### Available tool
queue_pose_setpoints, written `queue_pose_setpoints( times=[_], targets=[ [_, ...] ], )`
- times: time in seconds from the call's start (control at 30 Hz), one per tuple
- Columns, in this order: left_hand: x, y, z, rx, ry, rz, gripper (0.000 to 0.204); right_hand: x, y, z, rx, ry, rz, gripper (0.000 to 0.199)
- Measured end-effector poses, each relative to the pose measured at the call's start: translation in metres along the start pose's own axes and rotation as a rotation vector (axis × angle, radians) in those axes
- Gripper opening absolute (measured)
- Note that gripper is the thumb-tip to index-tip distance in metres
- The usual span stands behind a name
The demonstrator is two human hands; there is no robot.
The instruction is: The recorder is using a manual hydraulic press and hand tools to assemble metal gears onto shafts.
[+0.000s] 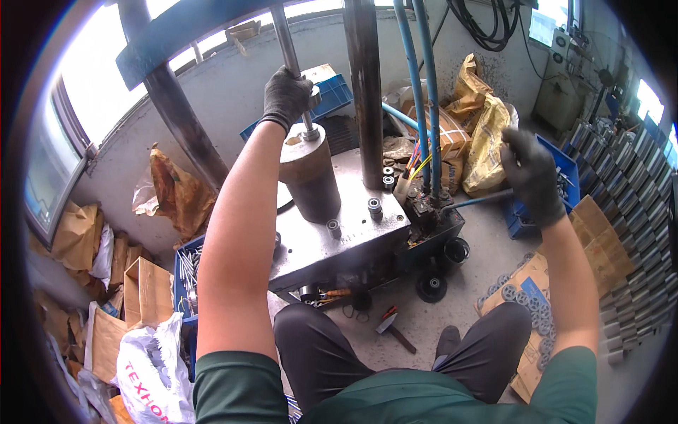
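Observation:
My left hand [286, 97], in a dark grey glove, is closed around an upright metal rod [285, 41] that hangs from a blue crossbeam. A ring-shaped metal piece [315, 97] shows beside its fingers. Below, a thick steel cylinder [311, 177] stands on a metal press table [353, 226], and the lower end of the rod meets its top. My right hand [534, 178], gloved too, is raised with loosely bent fingers apart and nothing visible in it. Close to its wrist ends a thin blue lever [480, 201]. Small bearing-topped parts [374, 207] stand on the table.
Dark columns [364, 92] and blue hoses [431, 99] rise around the table. Blue crates [565, 166] with metal parts stand at both sides. Stacked metal tubes [628, 205] fill the right. A hammer [397, 332] and flat rings on cardboard [526, 300] lie on the floor.

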State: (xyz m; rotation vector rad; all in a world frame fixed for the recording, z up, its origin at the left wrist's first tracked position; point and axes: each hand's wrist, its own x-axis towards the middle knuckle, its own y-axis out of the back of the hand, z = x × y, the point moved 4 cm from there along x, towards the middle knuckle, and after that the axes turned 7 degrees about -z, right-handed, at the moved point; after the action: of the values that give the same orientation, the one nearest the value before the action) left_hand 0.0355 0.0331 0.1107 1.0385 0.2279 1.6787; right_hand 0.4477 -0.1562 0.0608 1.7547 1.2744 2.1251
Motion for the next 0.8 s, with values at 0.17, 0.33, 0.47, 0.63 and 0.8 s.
queue_pose_setpoints(
  times=[0.17,0.33,0.47,0.63,0.8],
  targets=[
    [0.033,-0.014,-0.035,0.006,-0.023,-0.016,0.024,0.038,-0.022,0.041,0.098,-0.182,0.034,0.032],
    [0.038,-0.017,-0.049,-0.077,-0.056,-0.072,0.029,0.015,-0.015,0.026,0.058,-0.137,-0.109,0.041],
    [0.041,-0.024,-0.049,-0.195,-0.065,-0.075,0.032,-0.047,0.009,0.014,-0.006,-0.019,-0.275,0.053],
    [0.045,-0.017,-0.051,0.02,-0.323,-0.015,0.032,-0.092,0.009,-0.008,0.267,-0.412,-0.881,0.061],
    [0.035,-0.015,-0.046,-0.126,-0.031,0.01,0.034,-0.085,0.006,-0.016,0.293,-0.323,-0.89,0.051]
  ],
)
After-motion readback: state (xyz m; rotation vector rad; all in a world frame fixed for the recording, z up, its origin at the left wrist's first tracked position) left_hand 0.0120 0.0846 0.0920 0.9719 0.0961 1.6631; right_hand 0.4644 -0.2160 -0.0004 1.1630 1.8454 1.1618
